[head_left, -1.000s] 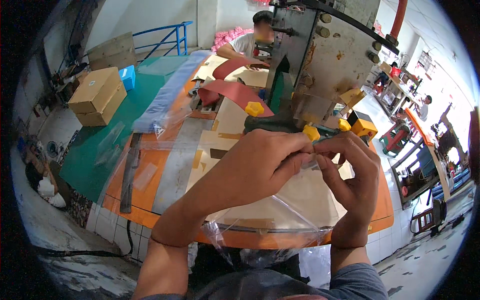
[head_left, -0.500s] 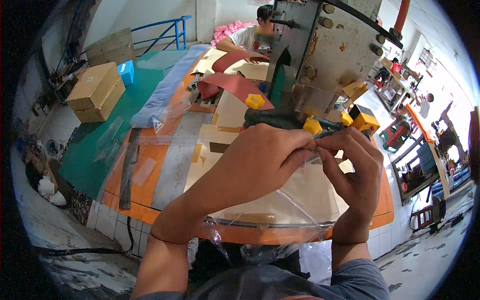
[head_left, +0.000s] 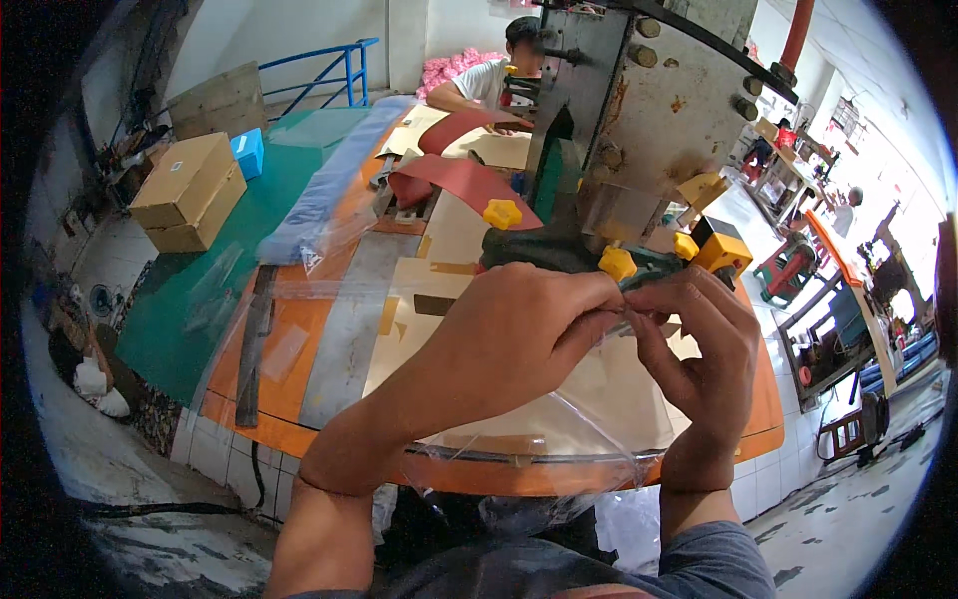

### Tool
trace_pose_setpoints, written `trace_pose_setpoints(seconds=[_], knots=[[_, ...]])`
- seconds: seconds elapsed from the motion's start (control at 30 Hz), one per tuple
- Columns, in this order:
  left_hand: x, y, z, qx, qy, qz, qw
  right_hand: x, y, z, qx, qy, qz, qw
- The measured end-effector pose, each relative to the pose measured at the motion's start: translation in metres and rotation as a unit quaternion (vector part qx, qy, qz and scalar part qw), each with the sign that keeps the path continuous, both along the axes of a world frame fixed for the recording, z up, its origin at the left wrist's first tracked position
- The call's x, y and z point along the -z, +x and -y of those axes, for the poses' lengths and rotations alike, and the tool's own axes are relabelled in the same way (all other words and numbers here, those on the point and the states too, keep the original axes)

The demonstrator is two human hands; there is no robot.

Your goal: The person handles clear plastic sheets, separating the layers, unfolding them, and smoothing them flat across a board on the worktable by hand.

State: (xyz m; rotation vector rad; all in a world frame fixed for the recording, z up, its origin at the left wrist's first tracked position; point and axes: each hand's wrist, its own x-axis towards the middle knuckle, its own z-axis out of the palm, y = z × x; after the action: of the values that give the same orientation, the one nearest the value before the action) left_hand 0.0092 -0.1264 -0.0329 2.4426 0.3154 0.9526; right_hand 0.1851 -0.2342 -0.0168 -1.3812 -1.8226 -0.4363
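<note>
My left hand (head_left: 544, 324) and my right hand (head_left: 699, 334) meet at the fingertips in front of the machine. Both pinch what looks like the edge of a clear plastic film (head_left: 587, 404); the exact spot between the fingers is too small to make out. From there the film hangs down over the table's front edge. Beneath my hands lies a cream-coloured sheet (head_left: 479, 389) with brown tape pieces on it. Just beyond my fingers are yellow star knobs (head_left: 618, 263) on the dark machine part.
A large metal machine (head_left: 659, 110) rises over the orange table (head_left: 279, 349). Red strips (head_left: 469, 182) curl at its left. A metal ruler (head_left: 254, 349) lies on the left side. Cardboard boxes (head_left: 190, 190) sit on a green surface. Across the table a person (head_left: 479, 85) works.
Both hands stay pinched together with the film between them. The view has shifted a little, and the fingers have moved only slightly.
</note>
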Motion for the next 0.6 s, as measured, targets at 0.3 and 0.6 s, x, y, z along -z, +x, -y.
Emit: trace_pose_setpoints(seconds=[0.3,0.6], knots=[[0.005,0.004,0.000,-0.025,0.019,-0.012,0.999,0.008,0.002,-0.005,0.015,0.027,0.040,0.999],[0.007,-0.002,0.007,-0.025,0.027,-0.012,0.999,0.011,-0.003,0.001,0.019,0.036,0.048,0.998]])
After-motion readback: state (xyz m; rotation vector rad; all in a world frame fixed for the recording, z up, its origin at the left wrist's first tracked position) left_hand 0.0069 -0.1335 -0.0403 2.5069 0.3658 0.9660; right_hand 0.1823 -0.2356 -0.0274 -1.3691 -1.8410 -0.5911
